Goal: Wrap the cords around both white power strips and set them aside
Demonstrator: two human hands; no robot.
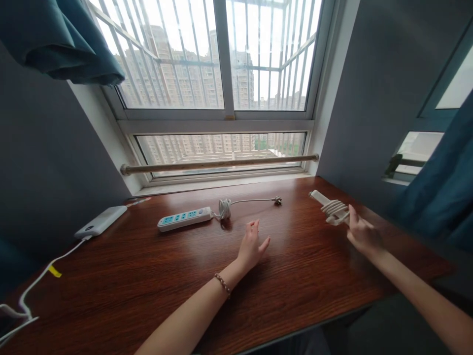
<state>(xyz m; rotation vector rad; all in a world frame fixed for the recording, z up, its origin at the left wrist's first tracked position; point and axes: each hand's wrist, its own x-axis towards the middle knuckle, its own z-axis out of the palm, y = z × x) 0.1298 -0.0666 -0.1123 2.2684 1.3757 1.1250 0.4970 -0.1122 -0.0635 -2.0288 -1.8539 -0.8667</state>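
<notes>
My right hand (pixel 364 232) has its fingers closed on the near end of a slim white appliance (pixel 320 198) at the right of the table. A pale cord (pixel 334 209) is wound round the appliance in several turns; its exact kind is unclear. My left hand (pixel 252 246) hovers over or rests on the middle of the table, fingers loosely bent, thumb apart, nothing in it. Beyond that hand lies a white power strip (pixel 185 219) with blue-green sockets. Its cord is bundled into a coil (pixel 224 209), and the plug (pixel 277 200) points right.
On the left of the brown wooden table (pixel 148 286) lies a white power bank (pixel 101 221) with a white cable (pixel 55 261) bearing a yellow tag (pixel 55 271). A barred window with a rail (pixel 221 164) stands behind. Blue curtains (pixel 62 44) hang at both sides.
</notes>
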